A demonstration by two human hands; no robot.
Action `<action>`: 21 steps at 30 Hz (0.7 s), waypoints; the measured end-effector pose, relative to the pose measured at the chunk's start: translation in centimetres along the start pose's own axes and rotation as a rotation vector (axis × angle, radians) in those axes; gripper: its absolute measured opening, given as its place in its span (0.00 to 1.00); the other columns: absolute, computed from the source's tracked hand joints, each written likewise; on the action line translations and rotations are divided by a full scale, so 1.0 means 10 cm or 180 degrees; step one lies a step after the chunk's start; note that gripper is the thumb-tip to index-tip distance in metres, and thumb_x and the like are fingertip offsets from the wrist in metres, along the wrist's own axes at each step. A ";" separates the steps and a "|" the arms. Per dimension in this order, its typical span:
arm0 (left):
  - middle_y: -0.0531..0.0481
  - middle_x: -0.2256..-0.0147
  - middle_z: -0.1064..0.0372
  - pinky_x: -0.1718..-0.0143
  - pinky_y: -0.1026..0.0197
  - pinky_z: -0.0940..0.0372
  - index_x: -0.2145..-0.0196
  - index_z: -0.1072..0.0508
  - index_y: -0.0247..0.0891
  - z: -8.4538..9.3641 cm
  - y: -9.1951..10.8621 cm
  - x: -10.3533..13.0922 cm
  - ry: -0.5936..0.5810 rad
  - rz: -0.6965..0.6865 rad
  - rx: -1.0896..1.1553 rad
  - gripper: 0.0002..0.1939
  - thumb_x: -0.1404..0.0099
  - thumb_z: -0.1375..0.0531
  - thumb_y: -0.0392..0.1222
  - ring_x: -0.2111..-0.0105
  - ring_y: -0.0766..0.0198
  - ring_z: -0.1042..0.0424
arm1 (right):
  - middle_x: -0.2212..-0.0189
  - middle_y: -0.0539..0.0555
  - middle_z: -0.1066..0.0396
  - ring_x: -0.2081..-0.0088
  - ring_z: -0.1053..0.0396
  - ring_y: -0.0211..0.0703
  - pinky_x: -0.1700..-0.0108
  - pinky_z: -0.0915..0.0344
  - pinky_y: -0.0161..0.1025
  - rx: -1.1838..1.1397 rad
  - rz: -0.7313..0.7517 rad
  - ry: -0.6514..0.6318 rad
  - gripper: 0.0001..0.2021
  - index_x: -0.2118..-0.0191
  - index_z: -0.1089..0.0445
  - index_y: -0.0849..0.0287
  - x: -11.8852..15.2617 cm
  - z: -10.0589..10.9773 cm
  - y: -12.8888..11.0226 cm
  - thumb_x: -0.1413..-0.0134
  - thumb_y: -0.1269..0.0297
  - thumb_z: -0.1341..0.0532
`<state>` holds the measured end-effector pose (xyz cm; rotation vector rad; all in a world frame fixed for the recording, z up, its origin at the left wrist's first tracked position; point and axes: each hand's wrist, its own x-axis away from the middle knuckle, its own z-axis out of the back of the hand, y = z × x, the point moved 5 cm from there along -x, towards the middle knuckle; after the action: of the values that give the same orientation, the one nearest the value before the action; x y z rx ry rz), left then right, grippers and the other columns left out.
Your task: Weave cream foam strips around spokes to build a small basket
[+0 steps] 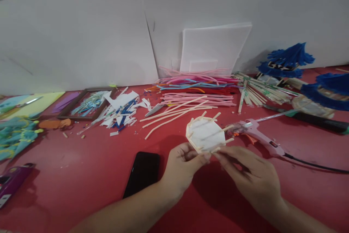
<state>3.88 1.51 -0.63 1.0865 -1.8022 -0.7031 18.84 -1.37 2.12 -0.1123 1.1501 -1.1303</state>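
Left hand and right hand pinch white disc (grip almost closed); pressing hard could loosen its sticks.

Left hand, just right of the flat black rectangular phone: bare, slim, rounded thumb, narrow wrist. Left forearm, below phone: bare, smooth, widening from wrist. Right hand, further right of phone: bare, slender fingers. Right forearm: bare. Nails blurred.
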 end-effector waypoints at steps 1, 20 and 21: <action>0.46 0.69 0.18 0.64 0.67 0.30 0.68 0.17 0.34 0.00 0.00 0.00 -0.0004 0.0005 0.0002 0.23 0.62 0.20 0.46 0.70 0.68 0.23 | 0.71 0.49 0.19 0.74 0.21 0.41 0.70 0.24 0.31 -0.0003 0.0050 0.0006 0.07 0.66 0.22 0.52 0.00 0.00 -0.01 0.39 0.65 0.39; 0.46 0.70 0.18 0.60 0.63 0.29 0.70 0.18 0.35 -0.03 -0.10 0.00 -0.0183 0.0079 0.0146 0.24 0.64 0.20 0.49 0.69 0.65 0.22 | 0.90 0.43 0.42 0.88 0.45 0.33 0.86 0.46 0.31 -0.1767 -0.1721 -0.1242 0.22 0.61 0.28 0.58 0.25 -0.35 0.22 0.38 0.41 0.44; 0.46 0.69 0.18 0.58 0.63 0.29 0.69 0.18 0.35 -0.03 -0.11 0.00 -0.0240 0.0055 0.0129 0.25 0.63 0.20 0.50 0.67 0.63 0.21 | 0.90 0.42 0.43 0.89 0.47 0.32 0.86 0.47 0.31 -0.1861 -0.1753 -0.1258 0.22 0.61 0.29 0.57 0.26 -0.36 0.21 0.38 0.41 0.45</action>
<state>4.61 1.02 -1.37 1.0825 -1.8952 -0.7084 17.33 -0.69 -2.49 -1.1119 1.0819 -1.1364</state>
